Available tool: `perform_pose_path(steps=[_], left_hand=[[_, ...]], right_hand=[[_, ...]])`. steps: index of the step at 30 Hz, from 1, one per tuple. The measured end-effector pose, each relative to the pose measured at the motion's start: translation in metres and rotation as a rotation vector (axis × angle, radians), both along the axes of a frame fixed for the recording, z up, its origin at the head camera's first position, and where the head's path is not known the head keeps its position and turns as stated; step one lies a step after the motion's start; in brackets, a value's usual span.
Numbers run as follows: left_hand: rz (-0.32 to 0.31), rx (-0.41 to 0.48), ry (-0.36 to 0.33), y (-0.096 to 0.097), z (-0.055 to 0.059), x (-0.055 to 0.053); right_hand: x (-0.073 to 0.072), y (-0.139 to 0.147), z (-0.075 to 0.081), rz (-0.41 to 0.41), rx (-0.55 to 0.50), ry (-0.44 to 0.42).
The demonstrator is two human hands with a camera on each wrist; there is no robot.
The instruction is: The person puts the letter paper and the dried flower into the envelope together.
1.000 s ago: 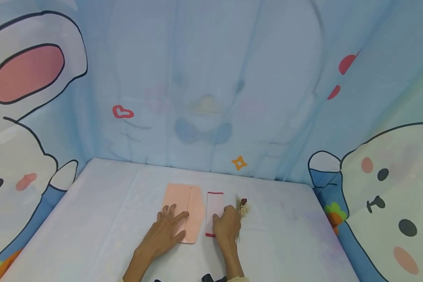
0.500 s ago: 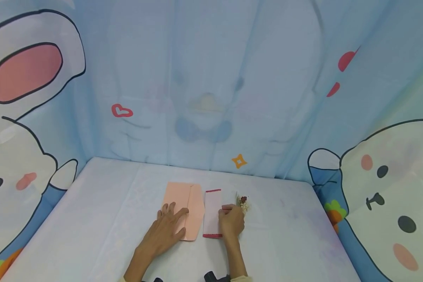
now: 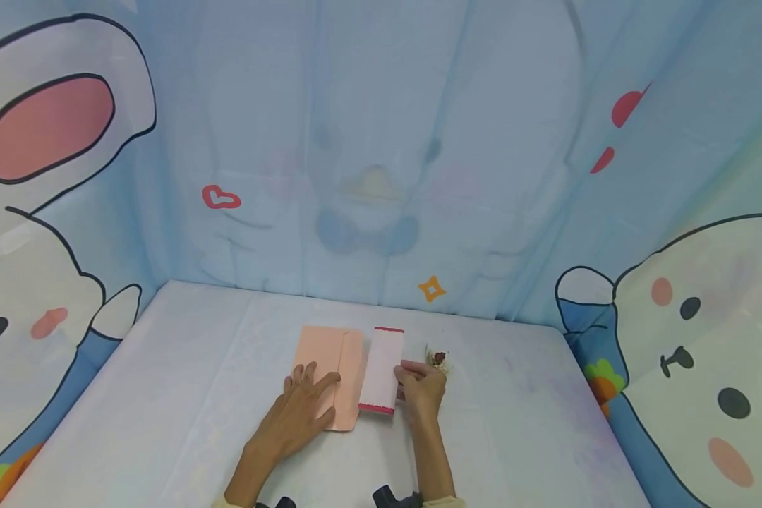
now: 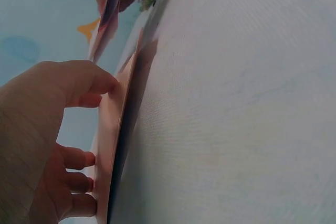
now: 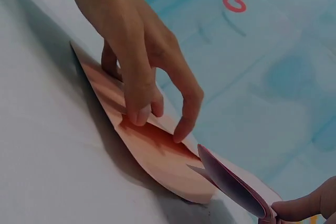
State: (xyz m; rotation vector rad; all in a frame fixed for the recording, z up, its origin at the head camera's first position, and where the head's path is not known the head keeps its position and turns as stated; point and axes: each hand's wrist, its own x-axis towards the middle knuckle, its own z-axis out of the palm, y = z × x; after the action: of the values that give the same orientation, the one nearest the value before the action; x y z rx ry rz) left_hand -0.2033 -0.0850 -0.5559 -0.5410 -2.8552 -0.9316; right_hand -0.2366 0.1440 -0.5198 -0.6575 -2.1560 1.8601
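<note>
A peach envelope (image 3: 317,346) lies on the white-covered table, its flap spread out to the right. My left hand (image 3: 295,413) rests on it with fingers spread, pressing down near the pocket's edge. In the right wrist view, the left hand's fingertips touch the envelope (image 5: 168,174) along its opening. My right hand (image 3: 424,395) pinches the right edge of a folded white card (image 3: 381,367) with red trim at both ends. The card is lifted off the table, its left side over the envelope's flap. In the right wrist view the folded card (image 5: 231,182) gapes slightly between its layers.
A small bunch of dried flowers (image 3: 439,358), dark red and cream, lies just right of my right hand and is partly hidden by it. A blue cartoon-printed curtain (image 3: 381,141) stands behind the table (image 3: 514,416).
My right hand has taken hold of the card's right edge, raised it and moved it left toward the envelope. My left hand has stayed on the envelope.
</note>
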Motion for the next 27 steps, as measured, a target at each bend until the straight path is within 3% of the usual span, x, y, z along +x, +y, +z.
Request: perform_pose_path(steps=[8,27], left_hand=[[-0.011,0.035,-0.002,-0.002,-0.001,-0.002],[-0.002,0.011,-0.012,-0.003,0.0,-0.004]], right_hand=[[-0.003,-0.023,-0.016,0.079,0.017,-0.015],[-0.013,-0.048,-0.023,0.018,0.304,0.028]])
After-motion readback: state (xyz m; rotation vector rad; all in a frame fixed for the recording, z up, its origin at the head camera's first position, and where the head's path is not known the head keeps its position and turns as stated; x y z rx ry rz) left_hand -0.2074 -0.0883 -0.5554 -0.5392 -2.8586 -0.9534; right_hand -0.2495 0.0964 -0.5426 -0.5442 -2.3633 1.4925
